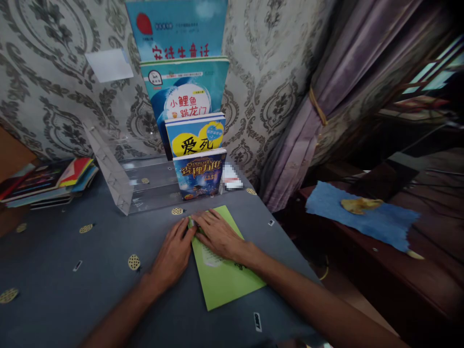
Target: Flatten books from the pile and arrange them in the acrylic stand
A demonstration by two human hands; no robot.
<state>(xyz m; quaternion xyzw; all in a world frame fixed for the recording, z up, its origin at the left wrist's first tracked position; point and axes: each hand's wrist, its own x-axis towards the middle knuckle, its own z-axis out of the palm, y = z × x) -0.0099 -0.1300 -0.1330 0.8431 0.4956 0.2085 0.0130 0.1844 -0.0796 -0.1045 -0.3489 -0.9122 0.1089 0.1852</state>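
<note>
A thin green book (225, 289) lies flat on the dark tablecloth, tilted a little, its far end toward the book stand. My right hand (216, 236) rests across its upper part, fingers stretched out and lying flat. At the book's upper left edge is my left hand (174, 252), its fingers extended and touching the corner area by the right fingertips. A small greyish spot shows between the two hands; what it is I cannot make out. Just beyond them a clear acrylic stand (118, 181) holds books in tiers, with a dark blue book (199, 176) in front.
Behind it rise a yellow-and-blue book (177, 142), a teal book (154, 92) and a taller blue book (181, 36). Several books are stacked (47, 181) at the left. Right of the table, a blue cloth (322, 203) lies on a brown surface beside a purple curtain (300, 125).
</note>
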